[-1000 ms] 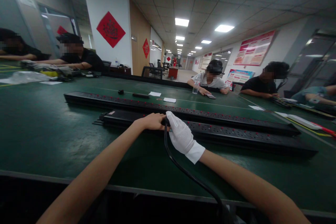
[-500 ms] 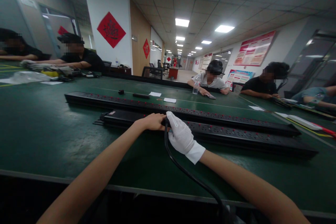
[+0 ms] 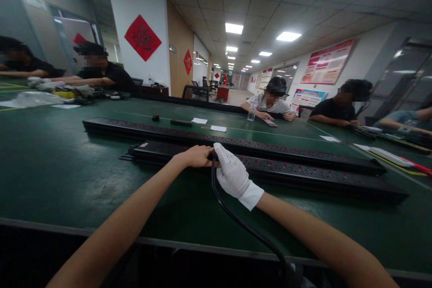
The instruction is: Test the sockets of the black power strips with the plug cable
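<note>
Two long black power strips lie across the green table (image 3: 57,171). The near power strip (image 3: 303,173) is under both my hands. My bare left hand (image 3: 195,156) is closed over its top edge. My right hand (image 3: 232,174), in a white glove, is curled round a black cable (image 3: 236,220) that rises from the table's near edge to the strip. The far power strip (image 3: 141,129) lies parallel behind, untouched.
Several other people sit round the table: two at the far left, two across at the right, an arm at the far right edge. A water bottle (image 3: 251,110), paper slips (image 3: 218,128), a small black part (image 3: 155,118) and a white strip (image 3: 388,156) lie on the table.
My hands and the power strips have not moved. Only the people at the far side have shifted their arms slightly.
</note>
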The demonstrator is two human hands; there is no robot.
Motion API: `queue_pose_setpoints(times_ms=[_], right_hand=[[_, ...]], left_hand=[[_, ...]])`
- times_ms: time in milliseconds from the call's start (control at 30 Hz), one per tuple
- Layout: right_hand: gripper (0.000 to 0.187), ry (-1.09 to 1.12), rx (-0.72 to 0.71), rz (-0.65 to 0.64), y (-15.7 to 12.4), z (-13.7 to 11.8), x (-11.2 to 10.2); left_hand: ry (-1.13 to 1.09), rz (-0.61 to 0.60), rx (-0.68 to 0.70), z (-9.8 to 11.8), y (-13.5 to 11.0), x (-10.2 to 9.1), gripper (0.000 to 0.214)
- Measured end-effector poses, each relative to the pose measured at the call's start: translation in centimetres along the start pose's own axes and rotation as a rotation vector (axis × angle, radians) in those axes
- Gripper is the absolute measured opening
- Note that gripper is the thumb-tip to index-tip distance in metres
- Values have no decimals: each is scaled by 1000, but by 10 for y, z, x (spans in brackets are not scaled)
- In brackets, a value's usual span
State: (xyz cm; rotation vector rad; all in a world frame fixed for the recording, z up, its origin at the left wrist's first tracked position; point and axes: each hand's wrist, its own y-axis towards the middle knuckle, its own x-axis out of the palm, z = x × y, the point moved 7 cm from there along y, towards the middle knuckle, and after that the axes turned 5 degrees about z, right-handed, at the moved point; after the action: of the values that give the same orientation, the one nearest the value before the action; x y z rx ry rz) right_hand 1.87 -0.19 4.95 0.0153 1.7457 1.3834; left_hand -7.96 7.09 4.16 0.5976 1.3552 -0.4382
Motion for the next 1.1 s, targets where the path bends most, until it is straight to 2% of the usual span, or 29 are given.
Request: queue_pose_setpoints(times_ms=[1100], right_hand=[[64,25,8,-22,2,-2,-2]], left_hand=[[2,14,-12,0,1,1,66]])
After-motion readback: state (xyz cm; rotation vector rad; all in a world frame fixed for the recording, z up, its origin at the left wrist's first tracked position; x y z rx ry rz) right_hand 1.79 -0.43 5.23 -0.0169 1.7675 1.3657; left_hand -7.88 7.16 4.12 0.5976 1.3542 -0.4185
